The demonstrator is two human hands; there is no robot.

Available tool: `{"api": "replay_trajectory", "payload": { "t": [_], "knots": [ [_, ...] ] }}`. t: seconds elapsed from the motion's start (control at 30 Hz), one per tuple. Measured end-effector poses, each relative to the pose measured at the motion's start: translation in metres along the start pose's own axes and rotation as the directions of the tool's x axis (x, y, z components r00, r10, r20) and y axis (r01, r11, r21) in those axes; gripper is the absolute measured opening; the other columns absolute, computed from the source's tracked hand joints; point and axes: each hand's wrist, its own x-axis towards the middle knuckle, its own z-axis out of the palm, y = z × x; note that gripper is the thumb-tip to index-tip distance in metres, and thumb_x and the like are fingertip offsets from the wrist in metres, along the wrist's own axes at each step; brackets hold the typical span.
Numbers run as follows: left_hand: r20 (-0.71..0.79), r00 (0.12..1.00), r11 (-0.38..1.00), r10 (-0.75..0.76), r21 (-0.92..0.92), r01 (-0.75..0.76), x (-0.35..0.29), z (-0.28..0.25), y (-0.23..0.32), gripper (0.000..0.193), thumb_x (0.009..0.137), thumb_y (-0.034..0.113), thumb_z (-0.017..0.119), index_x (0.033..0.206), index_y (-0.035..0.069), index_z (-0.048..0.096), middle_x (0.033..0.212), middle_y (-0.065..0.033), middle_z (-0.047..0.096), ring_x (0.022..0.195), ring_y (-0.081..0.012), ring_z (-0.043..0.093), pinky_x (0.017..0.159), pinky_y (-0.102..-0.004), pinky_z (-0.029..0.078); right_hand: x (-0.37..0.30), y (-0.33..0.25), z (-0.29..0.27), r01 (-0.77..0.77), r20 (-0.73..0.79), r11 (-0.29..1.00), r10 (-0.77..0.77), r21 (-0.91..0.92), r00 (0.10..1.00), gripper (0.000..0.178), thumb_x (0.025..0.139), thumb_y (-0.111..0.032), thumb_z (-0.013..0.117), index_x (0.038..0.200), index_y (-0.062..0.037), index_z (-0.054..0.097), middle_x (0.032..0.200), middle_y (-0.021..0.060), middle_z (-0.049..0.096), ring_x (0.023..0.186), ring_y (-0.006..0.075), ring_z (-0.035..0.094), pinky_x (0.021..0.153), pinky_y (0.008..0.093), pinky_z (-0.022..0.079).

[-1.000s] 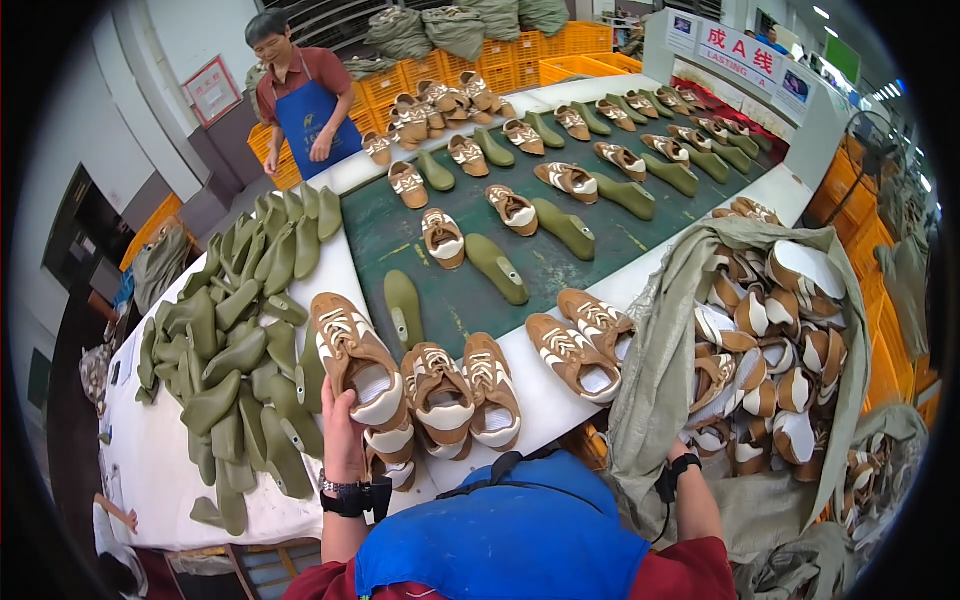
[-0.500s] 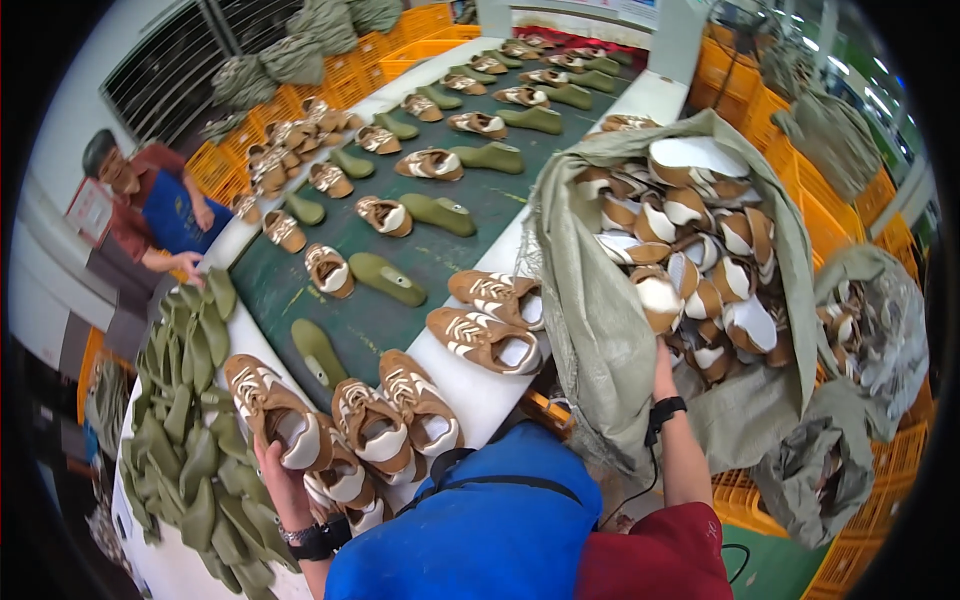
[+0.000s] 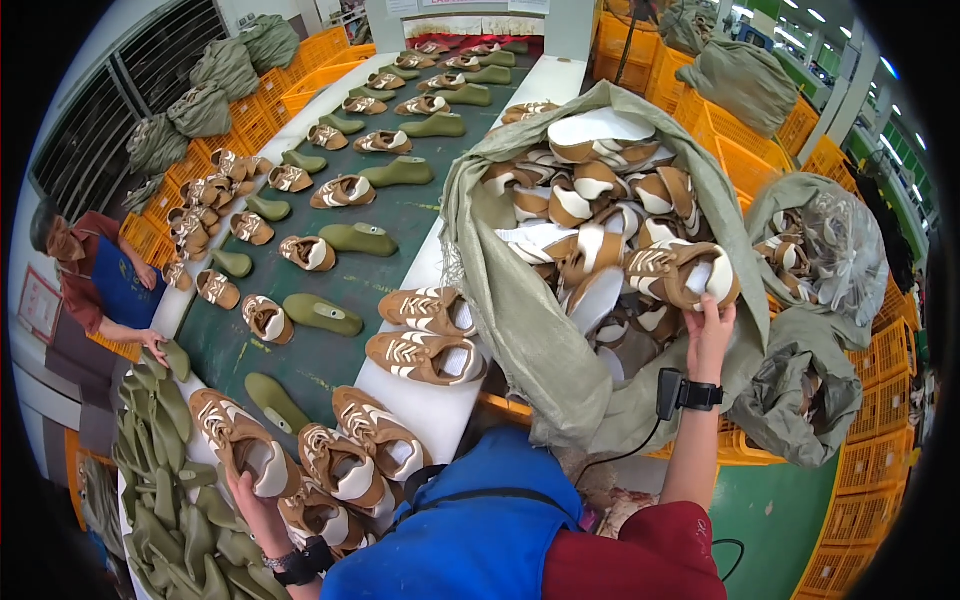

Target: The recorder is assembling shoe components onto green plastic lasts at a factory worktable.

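My left hand [image 3: 262, 515] is closed on the heel end of a brown-and-white sneaker [image 3: 228, 425] at the near left of the belt table. Beside it, several more sneakers [image 3: 340, 462] crowd the near edge, and an olive shoe last [image 3: 275, 402] lies just beyond. At the right, my right hand [image 3: 708, 345] grips the heel of another sneaker [image 3: 672, 270], at the mouth of a grey-green sack [image 3: 510, 320]. That sack is filled with brown-and-white shoes, jumbled together. Part of my right hand's fingers is hidden behind the heel.
Shoes and olive lasts stand in rows along the dark green belt [image 3: 225, 335]. A heap of lasts [image 3: 165, 500] covers the left side table. Further left, a co-worker in a blue apron [image 3: 125, 290] touches the lasts. Orange crates [image 3: 880, 400] stand at the right.
My right hand has risen from the sack's near rim and taken hold of a sneaker at its mouth. My view has turned right; my left hand still holds its sneaker.
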Motion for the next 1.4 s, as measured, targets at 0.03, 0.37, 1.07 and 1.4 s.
{"api": "replay_trajectory", "payload": {
  "t": [0.03,0.37,1.07,1.4],
  "knots": [
    [-0.015,1.000,1.000,0.000,0.011,0.000,0.002,0.001,0.000,0.049,0.087,0.019,0.041,0.135,0.009,0.030,0.125,-0.0103,0.043,0.111,-0.0239,0.050,0.084,-0.0373,0.049,-0.001,0.003,-0.003,-0.041,0.045,0.995,0.036,0.096,0.998,0.045,0.083,-0.009,0.059,0.122,-0.0075,0.035,0.112,0.0072,0.050,0.094,0.0160,0.055,0.078,0.0303,0.049],
    [-0.056,0.997,0.999,0.044,0.027,-0.042,0.012,0.002,0.014,0.041,0.089,0.016,0.043,0.129,0.008,0.038,0.120,-0.0072,0.049,0.107,-0.0194,0.053,0.085,-0.0335,0.048,-0.038,0.011,-0.002,-0.170,0.365,0.864,-0.017,0.474,0.931,0.060,0.077,0.001,0.055,0.132,-0.0130,0.032,0.124,0.0073,0.044,0.111,0.0223,0.047,0.096,0.0391,0.042],
    [-0.389,0.895,0.921,-0.218,0.222,0.320,0.237,-0.114,-0.129,0.073,0.080,0.026,0.052,0.138,0.000,0.016,0.127,-0.0258,0.043,0.116,-0.0349,0.046,0.098,-0.0357,0.036,-0.024,0.152,-0.044,-0.597,0.487,0.798,0.488,0.088,0.724,0.020,0.084,-0.011,0.057,0.102,-0.0024,0.056,0.104,0.0064,0.061,0.097,0.0147,0.055,0.090,0.0257,0.041],
    [-0.239,0.971,0.599,-0.011,0.776,0.197,0.226,-0.126,-0.122,0.060,0.076,0.019,0.060,0.128,-0.001,0.039,0.117,-0.0206,0.054,0.109,-0.0305,0.053,0.093,-0.0349,0.041,-0.052,0.062,0.020,-0.407,0.492,0.904,0.297,0.132,0.818,0.022,0.079,-0.009,0.061,0.098,0.0013,0.057,0.095,0.0127,0.061,0.080,0.0230,0.056,0.083,0.0377,0.047]
  ]
}}
